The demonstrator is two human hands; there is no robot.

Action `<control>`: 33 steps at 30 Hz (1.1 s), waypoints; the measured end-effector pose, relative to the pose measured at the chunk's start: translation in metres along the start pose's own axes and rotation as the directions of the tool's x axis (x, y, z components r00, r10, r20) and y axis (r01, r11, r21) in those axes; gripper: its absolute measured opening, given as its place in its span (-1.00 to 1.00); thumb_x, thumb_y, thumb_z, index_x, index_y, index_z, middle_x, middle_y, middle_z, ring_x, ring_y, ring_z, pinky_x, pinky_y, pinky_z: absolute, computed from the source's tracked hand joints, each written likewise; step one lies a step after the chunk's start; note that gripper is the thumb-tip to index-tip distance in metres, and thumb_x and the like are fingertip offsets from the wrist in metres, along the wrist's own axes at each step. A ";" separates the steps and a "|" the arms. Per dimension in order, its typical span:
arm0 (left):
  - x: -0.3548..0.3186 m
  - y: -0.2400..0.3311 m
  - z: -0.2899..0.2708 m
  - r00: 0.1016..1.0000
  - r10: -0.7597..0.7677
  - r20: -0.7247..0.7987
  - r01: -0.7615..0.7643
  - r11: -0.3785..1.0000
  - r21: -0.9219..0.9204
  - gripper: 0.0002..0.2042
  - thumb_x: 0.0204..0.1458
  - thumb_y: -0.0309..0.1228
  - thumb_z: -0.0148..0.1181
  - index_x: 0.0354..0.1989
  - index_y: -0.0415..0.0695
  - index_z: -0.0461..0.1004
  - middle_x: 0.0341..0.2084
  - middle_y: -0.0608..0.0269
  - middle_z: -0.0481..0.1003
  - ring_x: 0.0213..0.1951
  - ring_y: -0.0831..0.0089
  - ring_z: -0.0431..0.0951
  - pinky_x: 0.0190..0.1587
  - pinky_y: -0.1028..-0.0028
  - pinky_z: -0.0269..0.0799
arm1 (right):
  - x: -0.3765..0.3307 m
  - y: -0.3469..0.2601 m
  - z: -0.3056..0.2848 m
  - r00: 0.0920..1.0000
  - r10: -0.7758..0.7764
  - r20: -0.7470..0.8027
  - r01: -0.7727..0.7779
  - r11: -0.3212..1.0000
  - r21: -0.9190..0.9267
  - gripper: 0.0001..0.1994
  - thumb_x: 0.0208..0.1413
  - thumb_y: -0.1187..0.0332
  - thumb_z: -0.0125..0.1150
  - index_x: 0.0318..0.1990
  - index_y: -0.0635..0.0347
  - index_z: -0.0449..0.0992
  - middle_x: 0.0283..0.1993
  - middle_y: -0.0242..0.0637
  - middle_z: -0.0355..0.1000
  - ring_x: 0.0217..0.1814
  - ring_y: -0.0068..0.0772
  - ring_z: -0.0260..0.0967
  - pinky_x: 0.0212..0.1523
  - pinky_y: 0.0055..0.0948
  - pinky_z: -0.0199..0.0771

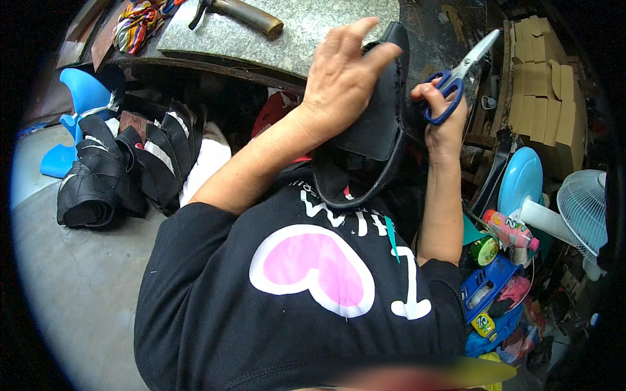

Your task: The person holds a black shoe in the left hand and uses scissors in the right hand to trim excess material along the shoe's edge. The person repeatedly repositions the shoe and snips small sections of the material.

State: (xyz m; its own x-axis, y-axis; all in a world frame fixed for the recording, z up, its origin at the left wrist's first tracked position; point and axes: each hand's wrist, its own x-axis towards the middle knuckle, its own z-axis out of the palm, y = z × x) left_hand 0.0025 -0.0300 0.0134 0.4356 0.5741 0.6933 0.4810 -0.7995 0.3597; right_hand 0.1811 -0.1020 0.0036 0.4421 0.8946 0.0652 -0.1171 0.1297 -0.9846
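white printed letters (411, 287) — across the person's black shirt (287, 335)

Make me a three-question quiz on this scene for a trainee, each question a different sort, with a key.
1. Multiple choice. What does the person's right hand hold?
a) a paintbrush
b) blue-handled scissors
c) a ruler

2. True or false: the person's left hand is on the black item in front of the chest.

3. Fill in the blank: the wooden-handled tool lies on a speckled grey ____.

Key
1. b
2. True
3. slab
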 end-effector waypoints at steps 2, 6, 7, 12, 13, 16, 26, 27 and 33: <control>0.004 -0.004 0.002 0.981 0.193 0.016 -0.190 0.976 -0.106 -0.55 -0.24 -0.55 0.29 -0.07 -0.01 0.46 -0.02 0.19 0.40 -0.13 0.15 0.46 -0.07 0.25 0.42 | -0.001 0.003 0.000 0.998 0.045 0.047 -0.042 0.997 -0.069 -0.80 0.02 0.53 0.23 -0.25 0.27 0.32 -0.40 -0.20 0.47 -0.38 -0.39 0.48 -0.28 -0.52 0.47; 0.008 -0.007 0.003 0.948 0.305 0.094 -0.280 0.935 -0.217 -0.71 -0.20 -0.49 0.24 -0.22 0.02 0.54 -0.18 0.29 0.51 -0.20 0.29 0.51 -0.16 0.40 0.49 | -0.006 0.002 0.001 0.991 0.079 0.107 -0.066 0.991 -0.116 -0.77 0.03 0.45 0.28 -0.22 0.27 0.34 -0.38 -0.24 0.46 -0.34 -0.45 0.48 -0.30 -0.55 0.46; 0.008 -0.007 0.003 0.947 0.310 0.086 -0.287 0.936 -0.204 -0.80 -0.18 -0.46 0.23 -0.30 -0.03 0.54 -0.25 0.33 0.54 -0.22 0.32 0.54 -0.21 0.42 0.51 | -0.007 0.000 0.000 0.989 0.098 0.107 -0.083 0.987 -0.135 -0.75 0.04 0.43 0.29 -0.21 0.27 0.35 -0.34 -0.25 0.45 -0.34 -0.45 0.47 -0.28 -0.52 0.46; 0.002 -0.006 0.006 0.953 0.302 0.037 -0.286 0.931 -0.229 -0.87 -0.14 -0.49 0.22 -0.37 -0.12 0.50 -0.29 0.24 0.55 -0.29 0.28 0.58 -0.26 0.40 0.53 | -0.010 -0.002 0.001 0.974 0.076 0.212 -0.048 0.990 -0.136 -0.65 -0.08 0.43 0.40 -0.19 0.22 0.33 -0.29 -0.31 0.42 -0.27 -0.49 0.42 -0.16 -0.50 0.42; 0.000 -0.006 0.005 0.959 0.281 0.040 -0.264 0.936 -0.231 -0.89 -0.12 -0.51 0.21 -0.38 -0.13 0.49 -0.30 0.21 0.55 -0.30 0.27 0.59 -0.27 0.40 0.53 | -0.010 -0.001 0.001 0.965 0.038 0.259 0.003 0.988 -0.157 -0.62 -0.12 0.43 0.43 -0.19 0.21 0.33 -0.28 -0.32 0.42 -0.25 -0.50 0.41 -0.14 -0.50 0.42; -0.003 -0.007 0.002 0.989 0.090 0.115 -0.047 0.942 -0.333 -0.92 -0.03 -0.55 0.16 -0.35 -0.17 0.47 -0.36 0.14 0.55 -0.35 0.22 0.60 -0.28 0.42 0.53 | -0.012 0.000 0.002 0.962 0.124 0.245 -0.089 0.985 -0.148 -0.54 -0.20 0.43 0.49 -0.16 0.18 0.32 -0.25 -0.33 0.42 -0.20 -0.51 0.38 -0.10 -0.50 0.40; 0.001 -0.003 0.000 0.982 -0.082 0.173 0.141 0.919 -0.368 -0.73 -0.04 -0.50 0.25 -0.14 -0.22 0.44 -0.11 0.07 0.40 -0.21 0.19 0.53 -0.16 0.38 0.47 | -0.012 -0.002 0.000 0.964 0.145 0.224 -0.127 0.987 -0.094 -0.58 -0.11 0.40 0.40 -0.12 0.18 0.31 -0.21 -0.30 0.43 -0.16 -0.47 0.40 -0.05 -0.47 0.37; 0.002 -0.003 0.002 0.991 -0.037 0.130 0.080 0.936 -0.342 -0.75 -0.07 -0.50 0.27 -0.18 -0.21 0.46 -0.15 0.09 0.42 -0.22 0.17 0.53 -0.17 0.36 0.46 | -0.012 -0.002 0.000 0.963 0.141 0.230 -0.120 0.987 -0.103 -0.59 -0.11 0.40 0.40 -0.12 0.18 0.31 -0.21 -0.30 0.44 -0.16 -0.47 0.40 -0.05 -0.47 0.37; 0.001 -0.002 0.014 0.997 0.037 0.072 -0.017 0.966 -0.258 -0.87 -0.12 -0.53 0.22 -0.38 -0.20 0.44 -0.34 0.11 0.45 -0.28 0.15 0.50 -0.20 0.33 0.44 | -0.010 0.003 0.000 0.964 0.109 0.241 -0.064 0.980 -0.190 -0.61 -0.08 0.40 0.37 -0.14 0.20 0.31 -0.24 -0.32 0.45 -0.20 -0.50 0.40 -0.09 -0.49 0.38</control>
State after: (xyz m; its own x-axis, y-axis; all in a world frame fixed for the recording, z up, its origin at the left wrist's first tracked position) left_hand 0.0125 -0.0257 0.0046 0.5066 0.5555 0.6594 0.2610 -0.8277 0.4968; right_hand 0.1769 -0.1106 0.0004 0.1987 0.9800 -0.0057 0.0263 -0.0112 -0.9996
